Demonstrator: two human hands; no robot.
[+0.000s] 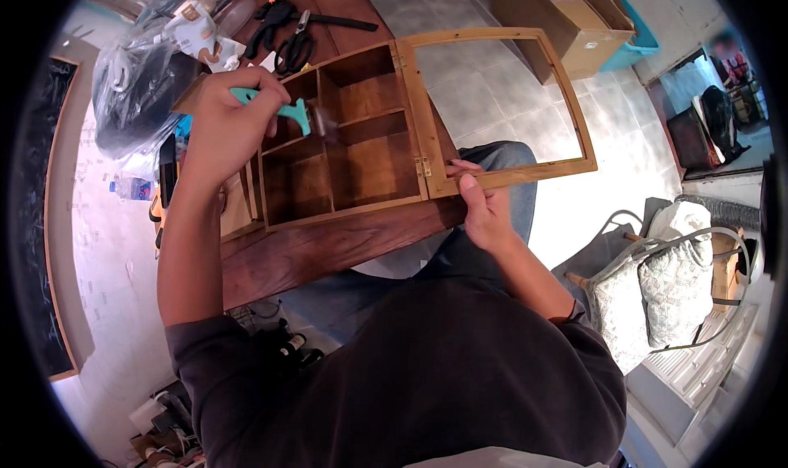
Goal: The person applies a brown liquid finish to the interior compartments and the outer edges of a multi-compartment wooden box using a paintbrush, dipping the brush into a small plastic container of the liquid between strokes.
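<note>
A small wooden cabinet (369,166) lies on its back on the table, its several compartments facing up. Its framed door (589,144) is swung out to the right on two brass hinges, and the floor shows through the frame. My left hand (234,119) is closed around the teal handle of a brush-like tool (302,117). The tool's head, blurred by motion, is over the upright divider between the compartments. With the thumb on top, my right hand (484,205) grips the door frame's near edge close to the lower hinge.
On the dark red wooden table (345,250), black scissors (295,49) and an orange-black clamp (275,16) lie beyond the cabinet. Plastic bags (135,98) crowd the left side. A cardboard box (566,29) stands on the far floor. A cushioned chair (657,295) is at right.
</note>
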